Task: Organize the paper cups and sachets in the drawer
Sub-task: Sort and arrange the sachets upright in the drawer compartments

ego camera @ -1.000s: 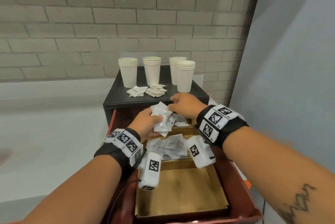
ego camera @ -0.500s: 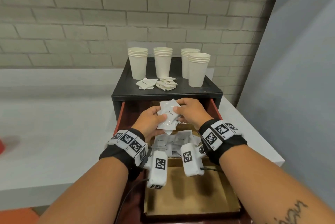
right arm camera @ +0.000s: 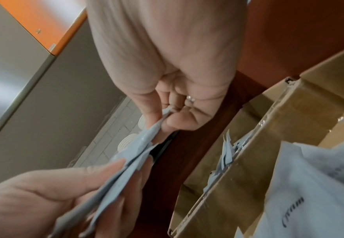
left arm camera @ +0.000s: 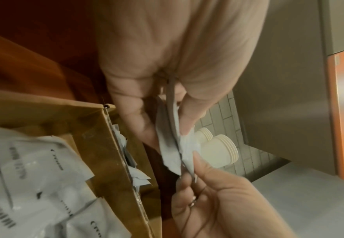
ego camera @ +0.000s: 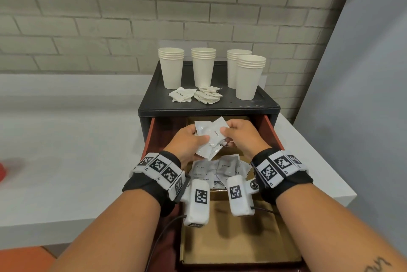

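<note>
Over the open red drawer [ego camera: 272, 130], both hands hold a small bundle of white sachets [ego camera: 209, 137]. My left hand [ego camera: 187, 144] grips the bundle from the left [left arm camera: 173, 133]. From the right, my right hand [ego camera: 237, 137] pinches its edge [right arm camera: 156, 127] between thumb and fingers. Below them, more white sachets [ego camera: 220, 168] lie in the middle cardboard compartment [left arm camera: 114, 136]. Several stacks of paper cups [ego camera: 203, 67] stand on the black cabinet top [ego camera: 154, 95], with two little piles of sachets [ego camera: 196, 94] in front of them.
The nearest cardboard compartment [ego camera: 237, 243] holds nothing. A white counter [ego camera: 66, 150] runs left and right of the cabinet. A brick wall [ego camera: 154, 18] stands behind, and a grey panel [ego camera: 374, 73] rises on the right.
My right hand came back from the drawer's far end and joined the left on the sachet bundle. The view pulled back and tilted up a little.
</note>
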Demonstrator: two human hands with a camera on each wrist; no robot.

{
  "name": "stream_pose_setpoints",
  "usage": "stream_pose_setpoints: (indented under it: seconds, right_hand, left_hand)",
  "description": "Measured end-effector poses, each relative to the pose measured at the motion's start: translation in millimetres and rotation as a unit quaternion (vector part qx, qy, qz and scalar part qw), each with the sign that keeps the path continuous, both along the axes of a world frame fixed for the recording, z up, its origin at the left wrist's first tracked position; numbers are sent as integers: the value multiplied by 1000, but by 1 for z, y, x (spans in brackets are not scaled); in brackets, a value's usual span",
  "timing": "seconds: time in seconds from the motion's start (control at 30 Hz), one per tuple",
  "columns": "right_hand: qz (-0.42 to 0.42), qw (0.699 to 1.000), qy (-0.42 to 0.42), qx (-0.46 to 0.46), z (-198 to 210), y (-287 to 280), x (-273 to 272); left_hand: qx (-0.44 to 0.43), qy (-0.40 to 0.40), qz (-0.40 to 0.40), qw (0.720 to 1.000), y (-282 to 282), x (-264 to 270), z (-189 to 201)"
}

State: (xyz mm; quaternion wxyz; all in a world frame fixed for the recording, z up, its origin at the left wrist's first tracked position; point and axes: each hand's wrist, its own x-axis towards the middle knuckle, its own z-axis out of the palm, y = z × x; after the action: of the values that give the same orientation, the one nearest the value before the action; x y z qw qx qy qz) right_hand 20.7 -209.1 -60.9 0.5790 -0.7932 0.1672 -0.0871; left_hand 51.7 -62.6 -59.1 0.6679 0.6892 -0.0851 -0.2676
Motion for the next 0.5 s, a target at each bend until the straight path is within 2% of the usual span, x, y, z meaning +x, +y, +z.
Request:
stream_pose_setpoints:
  seconds: [0.1,0.23,0.5]
  right_hand:
    - [-62,998,-7,6,0,-9,1]
    - [-138,988,-18,66,-2,-24,3]
    - [-172,973,26,149,-2,-25,10]
  left_hand:
    - [10,12,16,1000,1,3,0]
    - [17,29,40,999,1,8,-1]
    - [17,81,91,992,1,14,-3]
